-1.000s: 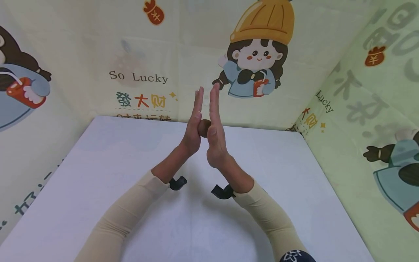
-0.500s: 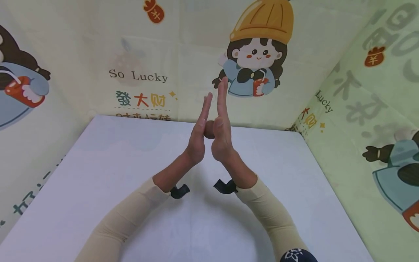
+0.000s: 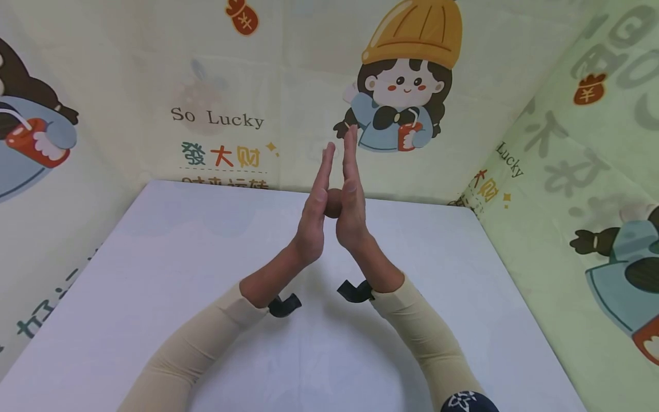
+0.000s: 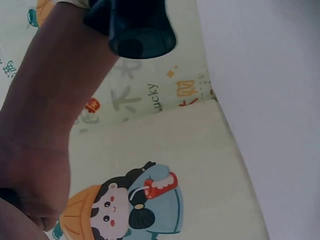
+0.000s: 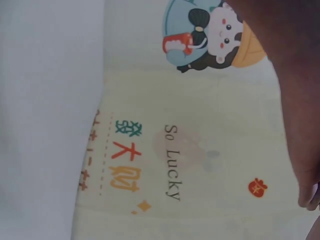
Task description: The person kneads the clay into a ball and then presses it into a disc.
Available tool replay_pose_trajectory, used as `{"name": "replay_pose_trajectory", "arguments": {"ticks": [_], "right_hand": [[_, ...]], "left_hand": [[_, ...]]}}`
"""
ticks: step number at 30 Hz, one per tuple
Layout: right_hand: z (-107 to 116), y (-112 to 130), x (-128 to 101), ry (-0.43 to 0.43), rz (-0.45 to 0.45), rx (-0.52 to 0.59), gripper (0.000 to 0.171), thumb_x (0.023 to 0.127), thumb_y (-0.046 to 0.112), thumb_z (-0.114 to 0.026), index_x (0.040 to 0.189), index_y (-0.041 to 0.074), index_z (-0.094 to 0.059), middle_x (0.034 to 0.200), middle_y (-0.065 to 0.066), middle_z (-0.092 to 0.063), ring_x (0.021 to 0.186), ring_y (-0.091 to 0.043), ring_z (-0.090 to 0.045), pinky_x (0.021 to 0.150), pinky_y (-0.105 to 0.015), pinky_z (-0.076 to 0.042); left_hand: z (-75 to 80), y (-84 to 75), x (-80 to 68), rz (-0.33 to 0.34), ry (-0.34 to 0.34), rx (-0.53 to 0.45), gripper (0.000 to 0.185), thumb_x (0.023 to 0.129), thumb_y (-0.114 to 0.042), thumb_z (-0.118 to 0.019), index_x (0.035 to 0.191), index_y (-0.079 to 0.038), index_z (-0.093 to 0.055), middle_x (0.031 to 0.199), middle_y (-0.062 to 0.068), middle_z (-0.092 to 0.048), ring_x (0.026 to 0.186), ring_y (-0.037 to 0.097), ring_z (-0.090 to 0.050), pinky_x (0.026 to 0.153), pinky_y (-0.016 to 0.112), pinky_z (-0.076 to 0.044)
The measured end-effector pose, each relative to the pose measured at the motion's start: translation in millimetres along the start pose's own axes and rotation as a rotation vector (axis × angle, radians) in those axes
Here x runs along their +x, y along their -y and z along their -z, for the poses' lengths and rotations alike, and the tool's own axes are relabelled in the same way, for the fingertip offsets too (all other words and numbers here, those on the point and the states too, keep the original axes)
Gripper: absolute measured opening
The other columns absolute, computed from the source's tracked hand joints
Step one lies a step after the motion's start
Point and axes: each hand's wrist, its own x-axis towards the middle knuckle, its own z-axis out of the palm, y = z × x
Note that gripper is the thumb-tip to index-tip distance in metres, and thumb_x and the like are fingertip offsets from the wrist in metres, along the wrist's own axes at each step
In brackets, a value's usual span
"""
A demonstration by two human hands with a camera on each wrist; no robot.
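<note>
A small brown ball (image 3: pixel 333 203) sits between my two palms, well above the white table. My left hand (image 3: pixel 312 216) presses it from the left, its fingers straight and pointing up and away. From the right, my right hand (image 3: pixel 353 209) lies flat against the ball, fingers also straight and reaching a little higher. The two hands slant towards each other like a tent, wrists apart. In the left wrist view, a bare forearm (image 4: pixel 45 95) and part of the hands fill the left side. The right wrist view shows a hand's edge (image 5: pixel 300 125) along the right; the ball is hidden there.
The white table (image 3: pixel 231 229) spreads beneath both arms. Behind it and on both sides hang printed cloth walls (image 3: pixel 304 68) with cartoon figures and lettering. Black curved wrist mounts (image 3: pixel 285 306) stick out under the cuffs of the cream sleeves (image 3: pixel 190 343).
Both hands and the ball have shifted slightly right. The right hand slid upward against the left, then eased back a little. The ball has stayed between the palms.
</note>
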Motion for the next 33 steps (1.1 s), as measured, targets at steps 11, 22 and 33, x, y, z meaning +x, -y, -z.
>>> {"name": "replay_pose_trajectory", "arguments": {"ticks": [11,22,33], "right_hand": [[-6,-14,-17,0.014,-0.030,0.018,0.087,0.111,0.059,-0.017,0.163,-0.008,-0.002,0.174,-0.020,0.007,0.161,-0.025,0.005,0.128,-0.047,-0.001],[-16,-12,-31,0.045,-0.079,0.033,0.092,0.110,0.064,-0.018,0.164,-0.007,0.000,0.174,-0.019,0.010,0.160,-0.023,-0.007,0.128,-0.047,-0.002],[-27,-6,-38,0.069,-0.107,0.039,0.093,0.107,0.068,-0.018,0.167,-0.001,0.003,0.175,-0.011,0.013,0.161,-0.026,0.010,0.127,-0.048,0.002]], "left_hand": [[2.5,-4.2,3.8,0.021,-0.053,-0.014,0.068,0.105,-0.027,-0.011,0.167,-0.001,-0.004,0.177,0.004,-0.001,0.149,0.011,-0.024,0.118,0.034,-0.023],[12.2,-6.0,15.4,-0.022,-0.100,0.007,0.067,0.104,-0.023,-0.012,0.167,0.002,-0.004,0.177,0.010,-0.002,0.157,0.009,-0.013,0.125,0.034,-0.011],[24.4,-1.1,26.3,-0.014,-0.183,0.039,0.070,0.102,-0.025,-0.017,0.166,0.003,-0.008,0.176,0.011,-0.007,0.160,0.010,-0.005,0.127,0.035,-0.002]]}}
